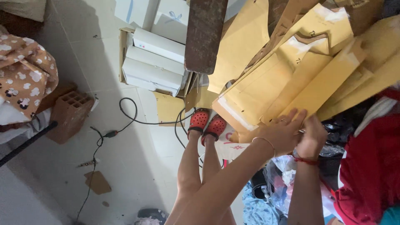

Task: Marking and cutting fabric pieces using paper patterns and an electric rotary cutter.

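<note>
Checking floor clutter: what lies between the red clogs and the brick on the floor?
In the head view, a black cable loops across the pale tiled floor between the red clogs and the brick; otherwise bare tile.

My left hand [280,134] and right hand [311,135] press against a hanging stack of brown paper patterns [291,71] that blocks the way ahead. A rusty post [204,33] stands just left. Open floor [125,166] lies further left, crossed by a black cable [129,118].

Stacked boxes [155,62] lie left of the paper patterns [287,79], with the brick [70,113] farther left on the floor [125,166].
</note>
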